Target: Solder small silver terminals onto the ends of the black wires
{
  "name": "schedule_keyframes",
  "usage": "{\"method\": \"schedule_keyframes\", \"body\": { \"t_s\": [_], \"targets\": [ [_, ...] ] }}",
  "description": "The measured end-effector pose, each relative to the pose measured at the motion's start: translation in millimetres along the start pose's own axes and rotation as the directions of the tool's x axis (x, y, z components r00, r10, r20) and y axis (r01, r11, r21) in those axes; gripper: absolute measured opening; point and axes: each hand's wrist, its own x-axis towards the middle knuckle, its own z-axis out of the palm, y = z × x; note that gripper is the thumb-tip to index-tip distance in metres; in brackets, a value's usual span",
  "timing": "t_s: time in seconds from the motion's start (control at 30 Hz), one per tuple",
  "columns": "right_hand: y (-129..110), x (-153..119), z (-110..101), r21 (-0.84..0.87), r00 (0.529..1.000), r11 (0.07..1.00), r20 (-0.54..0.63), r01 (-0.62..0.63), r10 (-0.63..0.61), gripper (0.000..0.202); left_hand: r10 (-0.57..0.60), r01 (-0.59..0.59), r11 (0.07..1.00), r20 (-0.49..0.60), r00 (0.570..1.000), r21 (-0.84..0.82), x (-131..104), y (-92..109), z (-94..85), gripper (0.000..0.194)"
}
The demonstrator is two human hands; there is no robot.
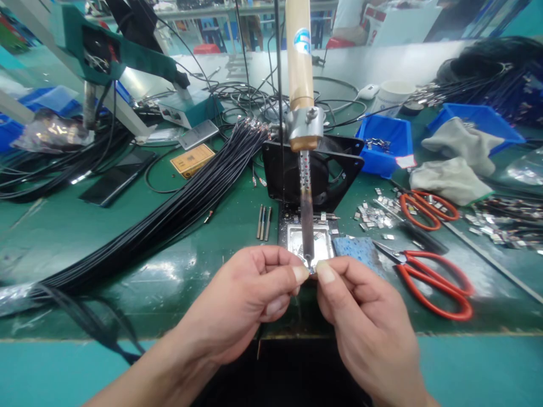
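My left hand (258, 288) is closed in a pinch, its thumb and forefinger right at the tip of an upright soldering iron (306, 209). From the other side my right hand (360, 311) pinches in the same way, fingertips almost touching the left ones. Between them shows a small shiny metal piece (311, 271), mostly covered by the fingers; I cannot make out which hand grips it. The iron's wooden handle points up and its tip points down at this piece. Just behind the hands lies a shallow metal tray (291, 237).
A black fan (271, 169) stands behind the iron. Red-handled scissors (458, 308), a blue sponge (356, 251) and loose metal connectors (373, 215) lie right. A bundle of black cables (169, 220) crosses the left. Blue bins (388, 135) and a green heat gun (139, 56) are farther back.
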Motion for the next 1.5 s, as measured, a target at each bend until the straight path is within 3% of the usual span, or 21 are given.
{"method": "schedule_keyframes", "body": {
  "t_s": [0.43, 0.7, 1.17, 1.5],
  "targets": [
    [-0.3, 0.2, -1.2, 0.007, 0.999, 1.000, 0.044, -0.006, 0.006, 0.031, -0.018, 0.018, 1.000, -0.029, 0.999, -0.004, -2.1, 0.0, -1.2, 0.014],
    [1.6, -1.6, -3.1, 0.004, 1.000, 1.000, 0.031, -0.004, 0.004, 0.031, 0.022, -0.021, 1.000, -0.054, 0.998, 0.016, -5.1, -1.6, 0.6, 0.022],
    [-3.8, -10.6, -0.3, -0.007, 0.999, 0.999, -0.009, -0.051, 0.051, 0.033, 0.278, -0.220, 0.899, -0.104, 0.955, 0.378, -23.3, -20.2, 1.7, 0.013],
    [4.0, -6.4, -8.8, -0.041, 0.996, 0.999, 0.091, 0.028, -0.024, 0.031, 0.303, -0.234, 0.856, -0.080, 0.950, 0.461, -27.1, -23.4, 0.7, 0.016]
  ]
}}
